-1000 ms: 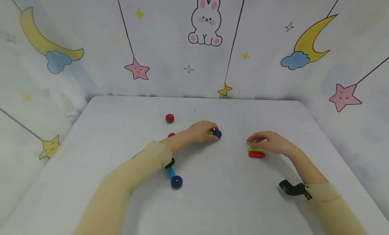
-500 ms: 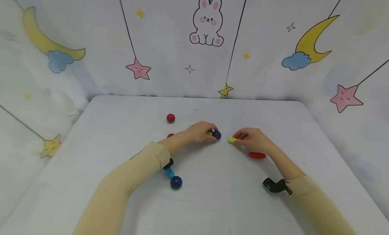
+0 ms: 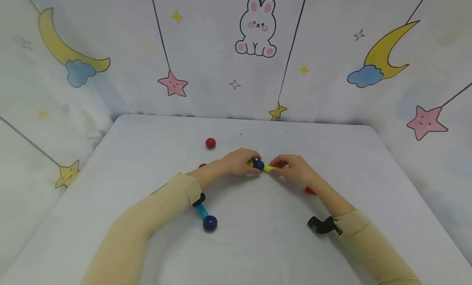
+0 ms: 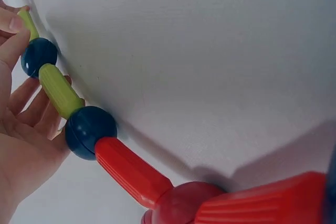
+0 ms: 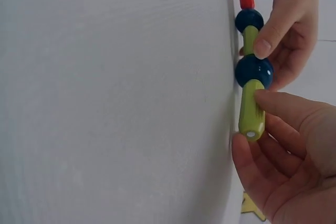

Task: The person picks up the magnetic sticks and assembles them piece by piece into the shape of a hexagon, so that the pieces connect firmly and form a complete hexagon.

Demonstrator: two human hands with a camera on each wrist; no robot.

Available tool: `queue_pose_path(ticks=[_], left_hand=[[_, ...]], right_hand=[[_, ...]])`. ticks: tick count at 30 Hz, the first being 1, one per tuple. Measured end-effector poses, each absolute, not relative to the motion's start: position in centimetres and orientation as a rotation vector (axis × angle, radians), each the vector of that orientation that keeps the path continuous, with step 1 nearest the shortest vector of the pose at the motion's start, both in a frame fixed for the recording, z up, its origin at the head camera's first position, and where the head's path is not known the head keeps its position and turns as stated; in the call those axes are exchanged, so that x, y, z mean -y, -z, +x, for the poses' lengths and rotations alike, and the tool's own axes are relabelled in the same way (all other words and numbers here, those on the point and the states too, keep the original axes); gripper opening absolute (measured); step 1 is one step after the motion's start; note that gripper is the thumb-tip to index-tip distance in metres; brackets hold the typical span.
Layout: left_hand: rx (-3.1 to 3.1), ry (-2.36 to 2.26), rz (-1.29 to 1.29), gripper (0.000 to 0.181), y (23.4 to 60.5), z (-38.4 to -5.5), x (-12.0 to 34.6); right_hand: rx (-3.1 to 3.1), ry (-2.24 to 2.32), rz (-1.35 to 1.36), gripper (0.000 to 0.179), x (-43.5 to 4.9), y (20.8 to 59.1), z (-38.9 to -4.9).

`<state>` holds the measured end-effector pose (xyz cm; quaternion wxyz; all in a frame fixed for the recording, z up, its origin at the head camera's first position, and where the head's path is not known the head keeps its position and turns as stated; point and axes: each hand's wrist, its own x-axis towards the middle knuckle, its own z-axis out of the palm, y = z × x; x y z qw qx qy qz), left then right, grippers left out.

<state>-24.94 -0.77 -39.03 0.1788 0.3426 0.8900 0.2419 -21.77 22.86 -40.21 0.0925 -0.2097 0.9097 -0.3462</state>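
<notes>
My left hand [image 3: 239, 161] holds a yellow-green magnetic building rod [image 5: 250, 39] in the chain, its thumb right at the dark blue ball [image 5: 254, 71]. My right hand [image 3: 295, 168] pinches a second yellow-green rod [image 5: 252, 111] between thumb and fingers. One end of that rod meets the dark blue ball; the free end shows a pale metal tip. In the left wrist view the chain runs on through another dark blue ball [image 4: 90, 131], a red rod [image 4: 131, 171], a red ball [image 4: 184, 203] and a further red rod [image 4: 262, 203]. My left forearm hides much of it in the head view.
A red ball [image 3: 210, 143] sits farther back on the white table [image 3: 258, 244]. In front of my left sleeve a light blue rod [image 3: 201, 211] joins a dark blue ball [image 3: 210, 223]. A loose red rod [image 3: 310, 190] lies partly under my right forearm.
My right hand has picked up the yellow-green rod from beside the loose red one and brought it left to the dark blue ball. My left hand keeps its hold on the chain.
</notes>
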Motion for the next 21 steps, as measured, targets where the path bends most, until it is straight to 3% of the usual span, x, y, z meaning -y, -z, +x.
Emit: queue_pose_path(ticks=[12, 21], left_hand=[[-2.575, -0.663, 1.052, 0.029, 39.1, -24.5, 1.6], [-2.629, -0.657, 0.986, 0.027, 39.2, -24.2, 2.8]], right_hand=[[-2.630, 1.040, -0.654, 0.023, -21.3, 40.1, -22.4], [-2.474, 1.156, -0.565, 0.028, -19.2, 40.3, -26.3]])
